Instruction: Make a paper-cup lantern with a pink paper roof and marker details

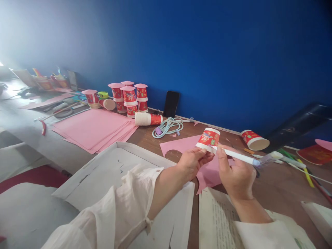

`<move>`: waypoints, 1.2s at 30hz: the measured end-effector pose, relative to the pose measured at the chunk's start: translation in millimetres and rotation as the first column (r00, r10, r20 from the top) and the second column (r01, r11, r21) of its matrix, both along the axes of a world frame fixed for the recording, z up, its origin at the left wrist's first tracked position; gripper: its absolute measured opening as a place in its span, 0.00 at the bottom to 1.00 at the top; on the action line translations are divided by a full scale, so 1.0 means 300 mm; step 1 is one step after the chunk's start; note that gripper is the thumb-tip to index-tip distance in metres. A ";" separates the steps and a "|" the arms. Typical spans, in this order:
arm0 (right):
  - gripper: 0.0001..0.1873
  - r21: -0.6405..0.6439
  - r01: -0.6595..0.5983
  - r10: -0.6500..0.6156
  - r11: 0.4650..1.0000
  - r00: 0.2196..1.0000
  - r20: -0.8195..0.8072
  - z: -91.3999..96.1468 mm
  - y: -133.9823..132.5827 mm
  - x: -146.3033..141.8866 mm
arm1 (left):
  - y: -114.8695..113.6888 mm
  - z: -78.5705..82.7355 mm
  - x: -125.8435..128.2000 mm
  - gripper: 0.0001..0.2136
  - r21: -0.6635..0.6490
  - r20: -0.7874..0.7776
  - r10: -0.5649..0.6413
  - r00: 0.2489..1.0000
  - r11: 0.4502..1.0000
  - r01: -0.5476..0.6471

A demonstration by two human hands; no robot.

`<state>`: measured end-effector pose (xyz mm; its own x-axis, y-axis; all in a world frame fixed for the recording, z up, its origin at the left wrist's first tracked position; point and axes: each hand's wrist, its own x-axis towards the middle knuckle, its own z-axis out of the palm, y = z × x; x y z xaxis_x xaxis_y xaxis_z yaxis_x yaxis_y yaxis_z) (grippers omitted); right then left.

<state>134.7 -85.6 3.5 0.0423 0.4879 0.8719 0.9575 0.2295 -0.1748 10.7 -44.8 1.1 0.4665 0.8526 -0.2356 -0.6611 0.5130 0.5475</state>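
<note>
In my left hand is a red and white paper cup, its rim between thumb and fingers. My right hand grips a white marker, whose tip end meets the cup near its white rim; the blue end points right. Below both hands lies a cut pink sheet with curved notches. Another red paper cup rests on its side to the right.
Red cups topped with pink discs stand stacked by the blue wall. Nearby are a nested cup stack, a coiled pale cable, a black phone, pink sheets and a white box lid. Markers lie right.
</note>
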 end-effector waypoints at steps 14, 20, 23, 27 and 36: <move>0.08 0.001 0.020 -0.020 1.000 1.000 0.005 -0.001 -0.009 -0.005 | -0.002 0.007 -0.001 0.10 -0.027 -0.009 0.013 1.000 1.000 -0.013; 0.08 0.015 0.028 -0.028 0.999 1.000 0.005 0.006 -0.002 -0.002 | -0.002 0.001 0.000 0.09 -0.007 -0.003 -0.012 1.000 1.000 0.012; 0.08 0.010 0.006 -0.005 1.000 1.000 -0.011 0.010 0.003 0.001 | -0.001 0.001 -0.001 0.09 -0.002 -0.009 -0.019 1.000 1.000 0.019; 0.08 -0.003 -0.009 0.009 1.000 1.000 -0.025 0.013 0.004 0.003 | 0.000 0.001 -0.003 0.08 -0.001 -0.021 -0.029 0.999 1.000 0.029; 0.07 0.023 0.020 -0.021 1.000 1.000 0.013 -0.001 -0.011 -0.006 | 0.002 -0.009 -0.004 0.06 0.000 -0.037 -0.016 0.999 1.000 0.016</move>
